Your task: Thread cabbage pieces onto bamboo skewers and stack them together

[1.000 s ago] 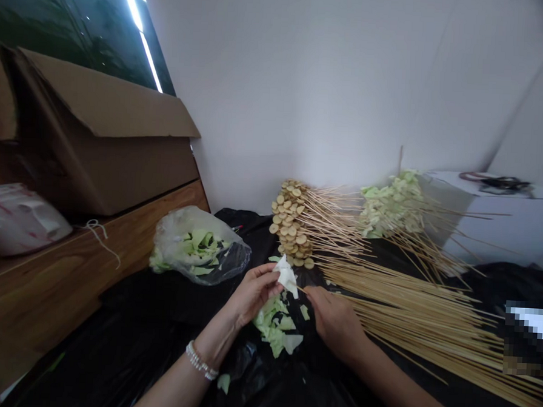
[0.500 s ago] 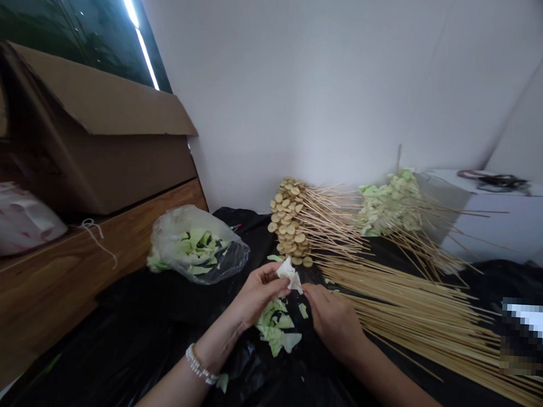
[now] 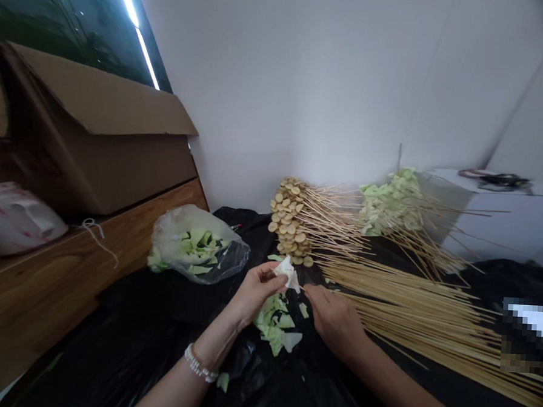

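Observation:
Between the thumb and fingers of my left hand (image 3: 260, 291) is a pale cabbage piece (image 3: 287, 272), folded and almost white. My right hand (image 3: 336, 319) pinches a thin bamboo skewer (image 3: 301, 289) close to its tip, which meets the leaf's right edge. How deep the tip sits in the leaf I cannot tell. The skewer's tail (image 3: 400, 351) comes out behind my right wrist. Below the hands, loose cabbage pieces (image 3: 274, 331) lie on black plastic sheeting (image 3: 284, 392).
A clear plastic bag (image 3: 236, 259) of cabbage stands left. Behind my hands are skewers topped with round tan slices (image 3: 289, 219). Cabbage skewers (image 3: 390, 203) are piled at the back right, bare bamboo sticks (image 3: 429, 315) spread right. A cardboard box (image 3: 118, 171) occupies the left.
The skewer's tail has shifted left, toward the leaf. My left hand and the cabbage piece have moved slightly left; my right hand is almost where it was.

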The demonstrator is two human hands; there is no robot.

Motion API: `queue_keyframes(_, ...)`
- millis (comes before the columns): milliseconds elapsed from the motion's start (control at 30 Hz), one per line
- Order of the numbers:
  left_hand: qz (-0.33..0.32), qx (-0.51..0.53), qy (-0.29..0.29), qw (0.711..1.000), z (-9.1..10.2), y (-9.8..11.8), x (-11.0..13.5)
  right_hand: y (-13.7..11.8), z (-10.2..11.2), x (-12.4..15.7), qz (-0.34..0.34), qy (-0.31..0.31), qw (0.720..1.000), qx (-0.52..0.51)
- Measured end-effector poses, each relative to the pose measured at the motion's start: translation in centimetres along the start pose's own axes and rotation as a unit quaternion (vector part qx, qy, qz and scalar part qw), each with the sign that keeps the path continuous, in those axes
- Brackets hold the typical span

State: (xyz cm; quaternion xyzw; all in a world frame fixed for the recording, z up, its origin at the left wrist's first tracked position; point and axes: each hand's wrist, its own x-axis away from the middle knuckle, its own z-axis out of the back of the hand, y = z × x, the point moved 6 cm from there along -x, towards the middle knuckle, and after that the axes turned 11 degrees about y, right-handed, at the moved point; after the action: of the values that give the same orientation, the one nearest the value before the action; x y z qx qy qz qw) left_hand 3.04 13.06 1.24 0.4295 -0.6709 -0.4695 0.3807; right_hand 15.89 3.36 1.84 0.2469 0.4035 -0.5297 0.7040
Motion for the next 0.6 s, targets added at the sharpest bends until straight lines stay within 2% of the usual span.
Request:
queue_keyframes(67, -0.031, -0.031, -0.008, 0.999, 0.2, 0.4, -0.2, 0.4, 0.4, -0.2, 0.001, 0.011, 1.0, 0.011)
queue_keyframes(167, -0.129, -0.128, 0.02, 0.983, 1.2, 1.8, -0.8, 1.6, 1.0, -0.5, -0.009, 0.033, 0.999, 0.042)
queue_keyframes(233, -0.193, -0.237, 0.051, 0.951, 1.9, 2.6, -1.0, 2.5, 1.2, -0.5, -0.02, 0.036, 0.997, 0.064)
queue_keyframes(300, -0.23, -0.358, 0.068, 0.902, 2.3, 2.9, -1.1, 3.3, 1.1, -0.5, -0.028, 0.031, 0.996, 0.08)
queue_keyframes(400, -0.249, -0.482, 0.057, 0.838, 2.4, 2.5, -1.1, 3.8, 1.1, -0.4, -0.034, 0.029, 0.995, 0.09)
queue_keyframes(600, -0.268, -0.554, 0.038, 0.787, 2.1, 1.8, -0.9, 3.8, 1.0, -0.5, -0.042, 0.013, 0.994, 0.096)
